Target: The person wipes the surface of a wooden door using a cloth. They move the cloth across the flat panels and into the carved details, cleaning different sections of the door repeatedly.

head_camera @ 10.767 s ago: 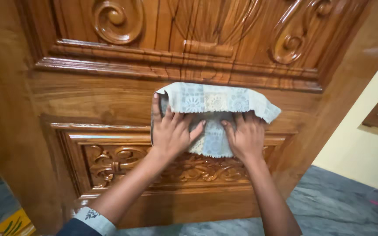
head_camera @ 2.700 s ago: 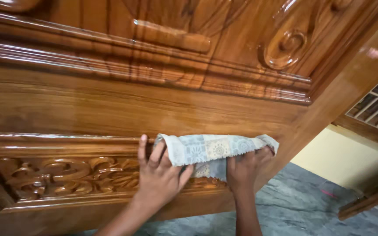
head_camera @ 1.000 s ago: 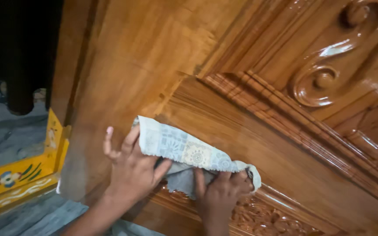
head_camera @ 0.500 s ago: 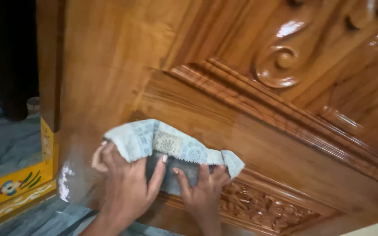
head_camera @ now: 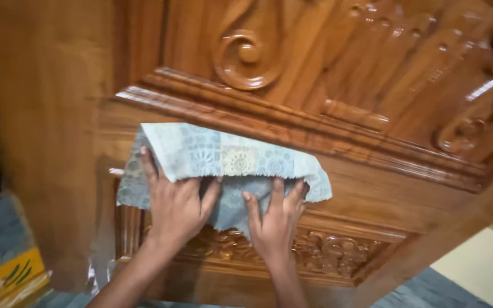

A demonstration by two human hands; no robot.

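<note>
Patterned cloth (head_camera: 223, 162) now pressed higher than half second ago: centre frame, on flat rail just under moulding (head_camera: 292, 128). Left hand (head_camera: 175, 208), right hand (head_camera: 275, 219) both flat, cloth pinned, not clenched. Wiping carried upward from carved panel (head_camera: 326, 251).

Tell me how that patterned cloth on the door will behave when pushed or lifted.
The patterned cloth is probably floppy: its top edge folds over both hands. It likely slides easily, since the carved wooden door looks glossy. It seems light, staying up under only the left hand and right hand.
</note>
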